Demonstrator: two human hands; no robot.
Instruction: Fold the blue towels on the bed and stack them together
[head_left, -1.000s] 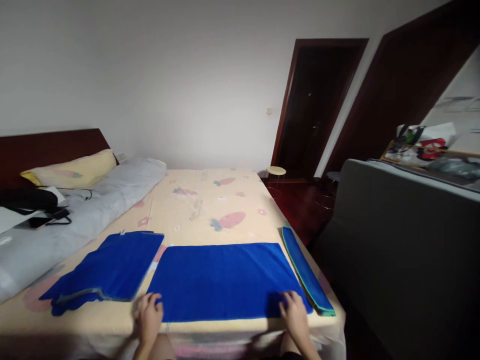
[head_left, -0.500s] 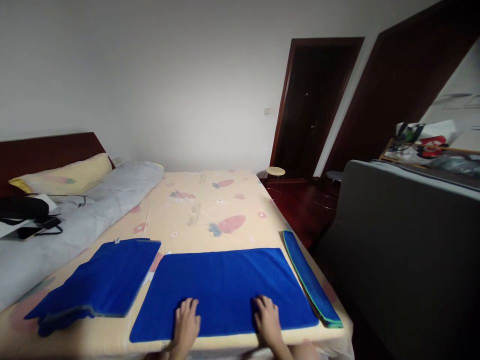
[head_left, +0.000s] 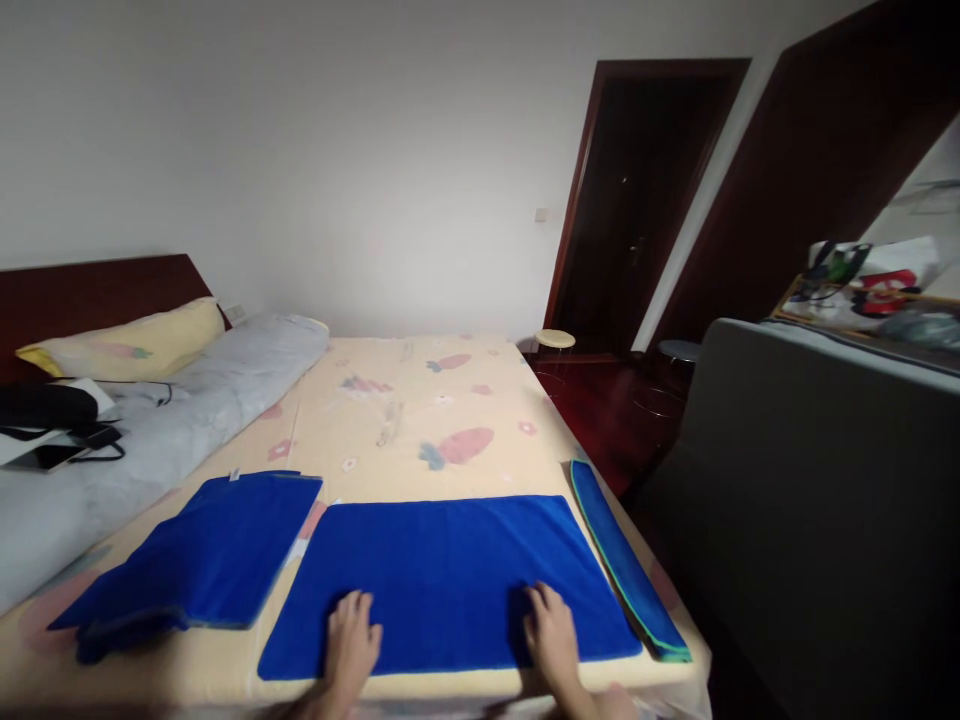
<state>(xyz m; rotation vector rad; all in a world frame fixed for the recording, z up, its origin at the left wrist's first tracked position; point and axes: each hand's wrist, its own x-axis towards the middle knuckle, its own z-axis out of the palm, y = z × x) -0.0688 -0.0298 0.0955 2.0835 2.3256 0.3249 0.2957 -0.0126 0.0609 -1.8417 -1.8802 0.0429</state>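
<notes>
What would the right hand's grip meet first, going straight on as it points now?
Most likely the middle blue cloth, lying below and ahead of the right grip; whether they touch is unclear.

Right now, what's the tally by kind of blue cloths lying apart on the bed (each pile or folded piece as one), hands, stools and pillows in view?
Blue cloths: 3 (flat cloth, uneven cloth at left, narrow folded cloth at right)
Hands: 2 (left hand, right hand)
Stools: 2 (yellow stool, grey stool)
Pillows: 1 (yellow pillow)
Total: 8
</notes>
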